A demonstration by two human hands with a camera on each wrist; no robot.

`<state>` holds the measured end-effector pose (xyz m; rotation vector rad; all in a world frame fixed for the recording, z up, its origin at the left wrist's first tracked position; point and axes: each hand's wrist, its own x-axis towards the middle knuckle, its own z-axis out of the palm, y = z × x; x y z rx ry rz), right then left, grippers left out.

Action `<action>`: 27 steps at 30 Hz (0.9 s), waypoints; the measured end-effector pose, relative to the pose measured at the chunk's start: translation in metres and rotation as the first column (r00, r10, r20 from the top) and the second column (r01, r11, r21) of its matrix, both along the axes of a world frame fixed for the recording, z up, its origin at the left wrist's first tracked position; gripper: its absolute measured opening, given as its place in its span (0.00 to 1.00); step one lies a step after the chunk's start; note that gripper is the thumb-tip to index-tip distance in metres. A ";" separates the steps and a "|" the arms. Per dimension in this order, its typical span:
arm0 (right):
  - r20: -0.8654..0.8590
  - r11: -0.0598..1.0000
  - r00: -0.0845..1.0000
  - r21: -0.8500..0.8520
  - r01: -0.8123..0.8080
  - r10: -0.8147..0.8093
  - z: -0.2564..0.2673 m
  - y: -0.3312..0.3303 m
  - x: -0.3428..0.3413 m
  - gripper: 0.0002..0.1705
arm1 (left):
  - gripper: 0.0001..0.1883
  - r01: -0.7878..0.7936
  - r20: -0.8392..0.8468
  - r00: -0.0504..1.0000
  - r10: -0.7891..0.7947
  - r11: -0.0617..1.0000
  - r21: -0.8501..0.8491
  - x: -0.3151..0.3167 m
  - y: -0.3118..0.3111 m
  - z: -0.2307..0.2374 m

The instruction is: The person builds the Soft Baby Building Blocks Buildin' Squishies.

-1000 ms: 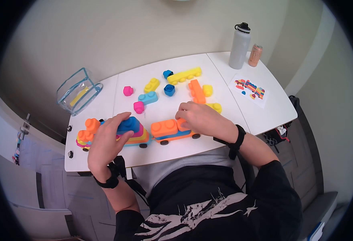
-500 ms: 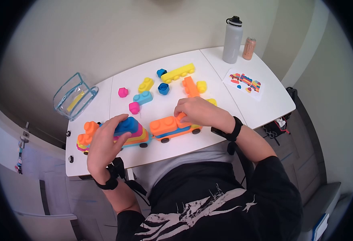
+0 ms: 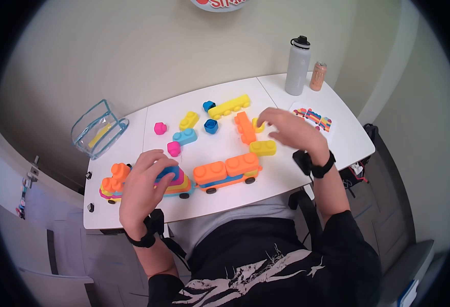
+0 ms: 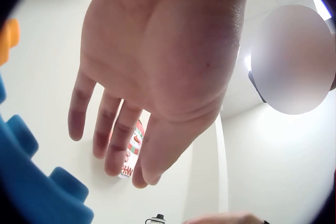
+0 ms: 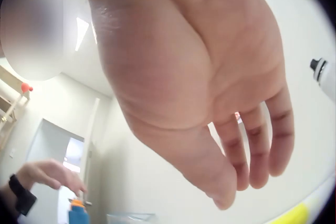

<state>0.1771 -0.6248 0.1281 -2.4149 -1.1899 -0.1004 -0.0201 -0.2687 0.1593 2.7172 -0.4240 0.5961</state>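
Note:
My left hand (image 3: pixel 144 190) is over the front part of a toy block train, its fingers loosely bent beside a blue block (image 3: pixel 169 171). In the left wrist view the fingers hang relaxed with nothing in them, next to the studded blue block. Orange studded blocks (image 3: pixel 117 176) stand at the train's left end. Behind is a wagon with two orange blocks (image 3: pixel 226 168) side by side on a blue layer. My right hand (image 3: pixel 292 132) hovers empty, fingertips near a small yellow block (image 3: pixel 257 125); a two-stud yellow block (image 3: pixel 262 148) lies just below it.
Loose blocks lie farther back: a long yellow one (image 3: pixel 229 106), an orange one (image 3: pixel 245 128), a light blue one (image 3: pixel 185 136) and several others. A clear case (image 3: pixel 99 130) stands left; a grey bottle (image 3: pixel 297 69), a can (image 3: pixel 317 77) and a picture sheet (image 3: pixel 314 118) are right.
My right hand has let go of the right orange block on the wagon and moved up and right toward the small yellow block. My left hand stays at the blue block.

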 end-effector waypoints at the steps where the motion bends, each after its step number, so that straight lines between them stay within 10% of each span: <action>1: -0.006 0.993 0.996 -0.067 0.093 -0.094 0.001 -0.007 0.011 0.23 | 0.17 -0.004 0.004 1.000 0.004 1.000 -0.005 0.000 -0.003 0.001; 11: -0.170 0.932 0.976 -0.354 0.070 -0.138 -0.076 -0.013 0.062 0.26 | 0.19 -0.013 -0.079 0.997 0.008 0.998 -0.060 -0.007 -0.012 0.004; 27: -0.113 0.963 0.986 -0.256 0.088 -0.120 -0.106 -0.015 0.067 0.22 | 0.21 -0.018 -0.073 0.997 0.014 0.999 -0.047 -0.005 -0.006 -0.002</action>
